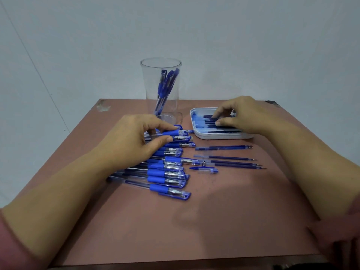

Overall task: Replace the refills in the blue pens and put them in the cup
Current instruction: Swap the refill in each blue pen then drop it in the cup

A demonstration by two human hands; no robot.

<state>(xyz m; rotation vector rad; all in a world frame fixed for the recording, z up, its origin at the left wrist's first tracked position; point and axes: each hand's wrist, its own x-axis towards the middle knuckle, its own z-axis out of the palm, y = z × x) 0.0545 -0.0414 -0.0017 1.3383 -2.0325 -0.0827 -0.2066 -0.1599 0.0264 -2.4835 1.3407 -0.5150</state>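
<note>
A row of several blue pens [167, 175] lies on the reddish table [214, 221] at left of centre. My left hand [134, 141] reaches over the far end of the row and pinches one blue pen [173, 133] between thumb and fingers. My right hand [239, 114] is over the white tray [198, 131] at the back right, its fingertips pinching a dark refill [209, 117] among several in the tray. A tall clear cup [161, 88] at the back centre holds a few blue pens.
Several loose refills [231, 158] lie on the table in front of the tray. A blue pen cap [204, 169] and a small metal tip [203, 163] lie beside them. A pale wall stands right behind the table's far edge.
</note>
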